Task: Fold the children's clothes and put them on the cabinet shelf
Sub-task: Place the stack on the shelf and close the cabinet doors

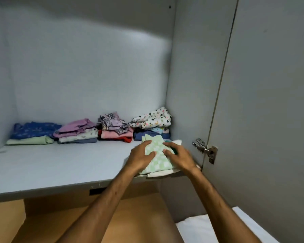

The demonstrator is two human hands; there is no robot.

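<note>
Single head cam, close in: you look forward and slightly down into the cabinet shelf (60, 165), door (270, 102) at right.

Both hands, left hand (142, 156) and right hand (178, 156), press a green-checked garment (156, 160) (folded) on the shelf (60, 163).

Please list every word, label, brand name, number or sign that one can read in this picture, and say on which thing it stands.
No text can be read anywhere.
The lilac printed garment on the third pile carries dark marks, too blurred to tell whether they are letters.
The green checked garment under both hands, the other piles, the shelf and the door hinge show no writing.
</note>
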